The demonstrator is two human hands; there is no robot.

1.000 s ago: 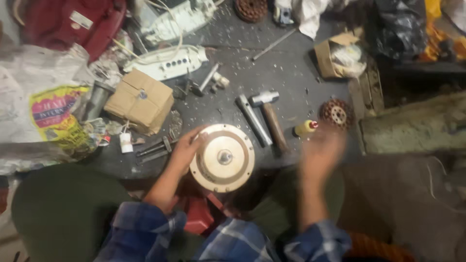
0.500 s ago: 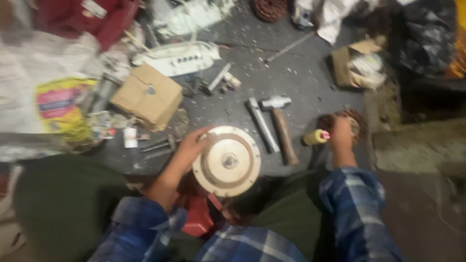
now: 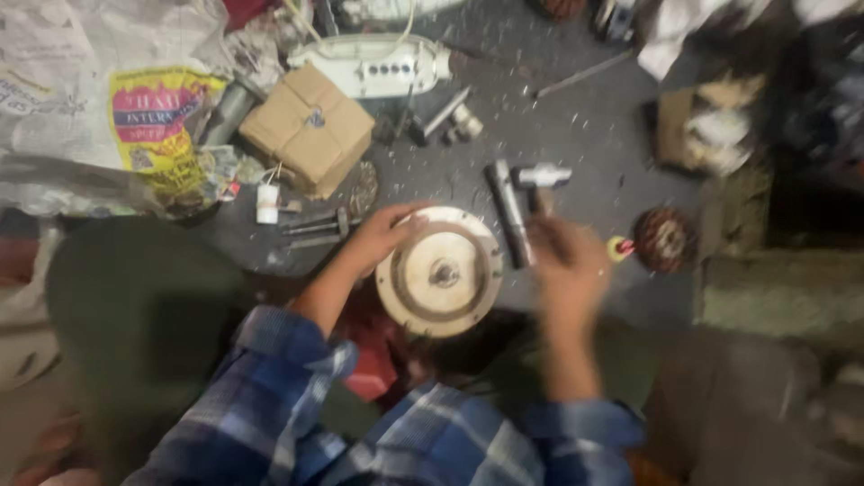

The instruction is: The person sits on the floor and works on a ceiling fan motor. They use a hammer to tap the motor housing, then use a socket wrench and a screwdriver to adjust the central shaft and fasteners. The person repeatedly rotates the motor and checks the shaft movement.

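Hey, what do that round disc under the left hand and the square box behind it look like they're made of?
The round disc looks like cast metal with a dull cream coat, going by its rigid stepped rim and grey hub; the blur leaves that uncertain. The left hand rests on its edge. The square box looks like plain matte brown cardboard.

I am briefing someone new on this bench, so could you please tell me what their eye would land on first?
First, the round cream disc at the near edge of the bench, with the left hand gripping its left rim. The right hand is a blur just right of it, over a hammer; whether it holds anything cannot be told. At far left lies a yellow bag, beside a brown box.
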